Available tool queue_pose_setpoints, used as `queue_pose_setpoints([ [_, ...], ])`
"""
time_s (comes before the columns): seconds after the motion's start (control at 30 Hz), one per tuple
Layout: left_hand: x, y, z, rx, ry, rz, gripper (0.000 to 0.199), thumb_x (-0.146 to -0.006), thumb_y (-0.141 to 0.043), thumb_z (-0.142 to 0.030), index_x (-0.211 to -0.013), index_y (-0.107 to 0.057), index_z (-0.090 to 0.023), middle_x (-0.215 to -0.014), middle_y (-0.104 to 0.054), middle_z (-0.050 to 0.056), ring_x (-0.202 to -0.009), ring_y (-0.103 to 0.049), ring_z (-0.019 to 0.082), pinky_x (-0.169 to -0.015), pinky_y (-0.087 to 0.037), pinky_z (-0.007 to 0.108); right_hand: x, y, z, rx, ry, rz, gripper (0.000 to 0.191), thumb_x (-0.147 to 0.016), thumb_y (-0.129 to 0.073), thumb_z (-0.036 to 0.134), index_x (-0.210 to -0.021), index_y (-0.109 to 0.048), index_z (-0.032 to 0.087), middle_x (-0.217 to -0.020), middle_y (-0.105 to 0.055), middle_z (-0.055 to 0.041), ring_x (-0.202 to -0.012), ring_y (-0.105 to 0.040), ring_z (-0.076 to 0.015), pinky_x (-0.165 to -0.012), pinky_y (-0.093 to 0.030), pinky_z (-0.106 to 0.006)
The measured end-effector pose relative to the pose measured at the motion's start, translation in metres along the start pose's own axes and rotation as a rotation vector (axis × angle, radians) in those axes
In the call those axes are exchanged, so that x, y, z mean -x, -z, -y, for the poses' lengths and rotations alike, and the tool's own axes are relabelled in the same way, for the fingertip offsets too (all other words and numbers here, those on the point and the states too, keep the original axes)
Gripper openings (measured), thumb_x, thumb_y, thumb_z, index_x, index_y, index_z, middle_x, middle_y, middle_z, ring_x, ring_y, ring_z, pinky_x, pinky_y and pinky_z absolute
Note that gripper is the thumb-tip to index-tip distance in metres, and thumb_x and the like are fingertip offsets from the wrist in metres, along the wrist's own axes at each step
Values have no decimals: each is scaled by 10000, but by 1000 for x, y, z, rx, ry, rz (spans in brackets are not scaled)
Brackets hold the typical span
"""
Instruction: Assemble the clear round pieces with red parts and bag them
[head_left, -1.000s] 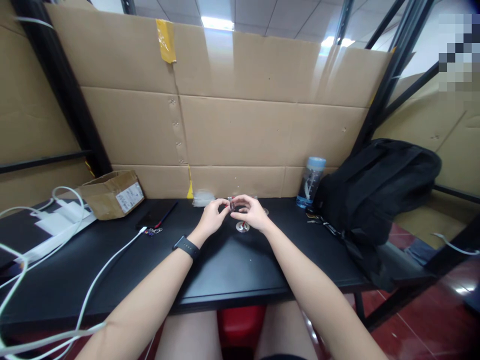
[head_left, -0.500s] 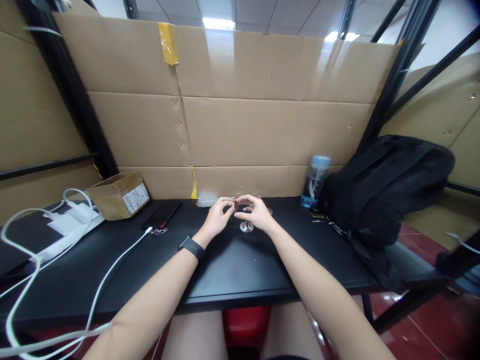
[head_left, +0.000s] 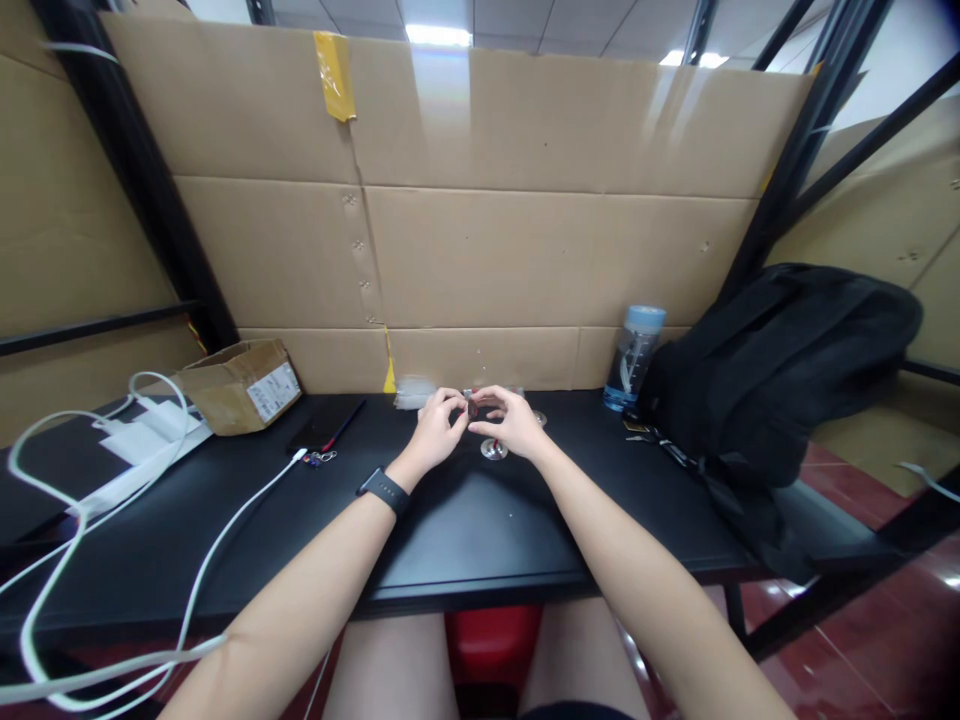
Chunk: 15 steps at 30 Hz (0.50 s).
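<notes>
My left hand (head_left: 439, 430) and my right hand (head_left: 511, 422) meet above the back middle of the black table. Between their fingertips is a small dark object (head_left: 472, 409), too small to name. The left fingers are pinched on it, and the right thumb and fingers curve around its other side. Just below my right hand, a round shiny metal disc (head_left: 493, 449) with a red middle lies on the table. Another shiny piece (head_left: 540, 418) shows partly behind my right hand. A clear plastic packet (head_left: 414, 393) lies behind my left hand.
On the black table (head_left: 465, 545), an open cardboard box (head_left: 241, 385), white power strip (head_left: 150, 455), white cables and a dark phone-like slab (head_left: 319, 425) are at left. A blue-lidded bottle (head_left: 634, 358) and a black backpack (head_left: 780, 370) stand at right. A cardboard wall (head_left: 480, 250) rises behind.
The view has shifted slightly. Both hands stay almost in place, with the small dark object still between them.
</notes>
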<state>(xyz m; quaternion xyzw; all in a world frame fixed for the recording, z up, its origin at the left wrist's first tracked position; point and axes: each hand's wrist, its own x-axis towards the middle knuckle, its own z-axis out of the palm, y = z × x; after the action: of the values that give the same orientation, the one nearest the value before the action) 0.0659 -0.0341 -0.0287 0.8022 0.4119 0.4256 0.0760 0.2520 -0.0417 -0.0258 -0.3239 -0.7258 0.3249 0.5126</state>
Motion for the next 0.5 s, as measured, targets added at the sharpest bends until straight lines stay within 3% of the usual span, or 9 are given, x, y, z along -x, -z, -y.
queue_pose_setpoints([
  [0.33, 0, 10, -10, -134, -121, -56, 89, -915, -580, -254, -927, -655, -208, -1117, -610, 84, -1099, -550, 262, -943, -411, 426, 1, -5, 3, -287, -129, -59, 488, -597, -903, 422, -889, -583, 197, -958, -709, -44, -886, -719, -193, -892, -570, -369],
  [0.5, 0, 11, -12, -150, -122, -53, 109, -927, -587, -299, -938, -660, -218, -1113, -614, 83, -1095, -556, 261, -937, -411, 422, 1, -4, 2, -214, -199, -12, 440, -733, -791, 567, -834, -581, 193, -818, -703, -22, -728, -723, -181, -673, -565, -287],
])
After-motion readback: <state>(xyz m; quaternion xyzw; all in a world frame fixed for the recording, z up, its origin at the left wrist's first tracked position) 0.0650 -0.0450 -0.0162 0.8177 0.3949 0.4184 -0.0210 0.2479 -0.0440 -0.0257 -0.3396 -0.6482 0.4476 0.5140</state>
